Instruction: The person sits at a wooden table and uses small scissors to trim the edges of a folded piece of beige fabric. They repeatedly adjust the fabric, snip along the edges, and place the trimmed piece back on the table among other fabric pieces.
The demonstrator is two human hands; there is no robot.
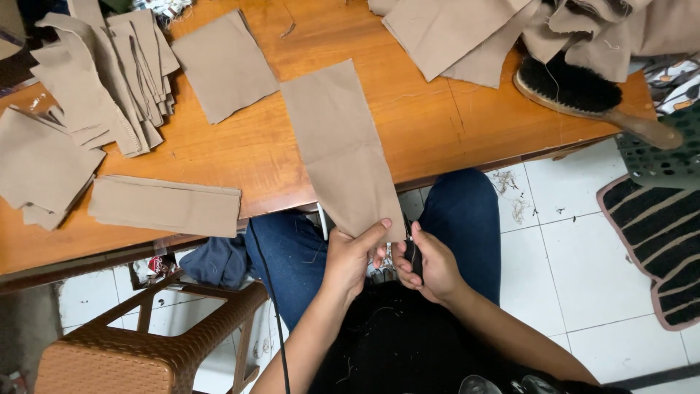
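Hands met at the near end of a long rectangular strip of tan woven cloth (339,146), just past the tabletop's front edge and above the person's lap. The left hand (350,257) pinched the strip's lower edge between thumb and fingers, closed on the fabric. The right hand (426,264) sat just beside it, fingers curled around something small and dark; what that was I could not tell, nor whether it touched the cloth.

The strip itself ran away from the hands, its far end lying flat on the orange-brown wooden tabletop (248,153) and its near end hanging over the edge toward blue-trousered knees.

As for progress, the work looked to be midway. To the left lay a folded tan cloth band (166,206), flat and neat near the front edge, and beyond it a stack of narrow tan cut pieces (124,73), with more tan pieces (40,164) at the far left. A single squarish tan panel (222,66) rested apart near the middle. I judged these sorted, perhaps handled already, though nothing proved it. At the far right a loose heap of tan fabric (510,33) looked unsorted, a wooden-handled black bristle brush (583,91) partly under it.

A brown woven plastic stool (146,350) stood on white floor tiles below.
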